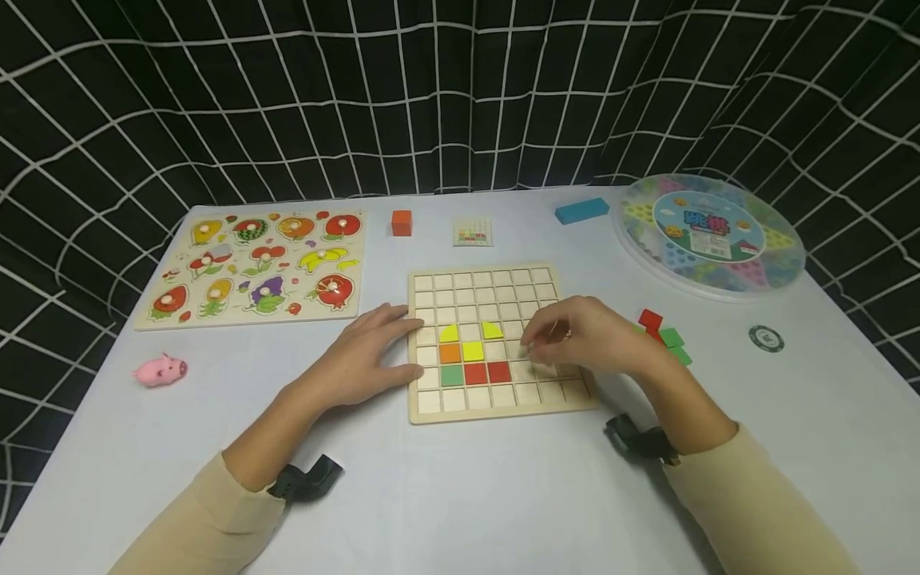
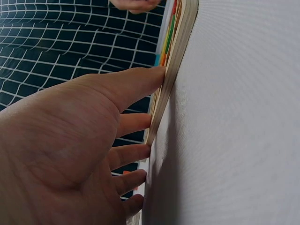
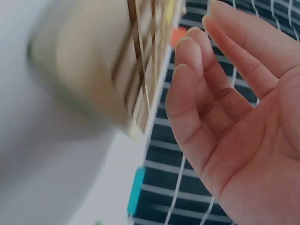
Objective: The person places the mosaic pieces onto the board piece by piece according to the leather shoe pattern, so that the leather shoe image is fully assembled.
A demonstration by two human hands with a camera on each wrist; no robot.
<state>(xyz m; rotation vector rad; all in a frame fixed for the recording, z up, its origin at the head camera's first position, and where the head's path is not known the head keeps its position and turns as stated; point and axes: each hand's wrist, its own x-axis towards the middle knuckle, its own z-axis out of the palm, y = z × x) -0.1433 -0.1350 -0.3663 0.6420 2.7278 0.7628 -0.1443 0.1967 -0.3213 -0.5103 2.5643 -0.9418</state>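
A wooden grid board (image 1: 532, 395) lies on the white table. My left hand (image 1: 366, 355) rests against its left edge, with fingers spread; the left wrist view shows the thumb and fingertips touching the side. Over the board's right half hovers my right hand (image 1: 585, 335), its fingers loosely bent and no piece visible between them in the right wrist view. On the grid sit two yellow rounded pieces (image 1: 492, 330), an orange square (image 1: 449, 353), a yellow square (image 1: 473, 351), a green square (image 1: 452, 375) and two red squares (image 1: 499, 371).
Loose red tiles (image 1: 650, 319) and green tiles (image 1: 672, 338) lie right of the board. Behind it are a small pattern card (image 1: 472, 231), an orange cube (image 1: 402, 224) and a blue block (image 1: 582, 211). Around them: fruit puzzle (image 1: 287, 271), pink pig (image 1: 161, 370), round box (image 1: 776, 247), chip (image 1: 766, 339).
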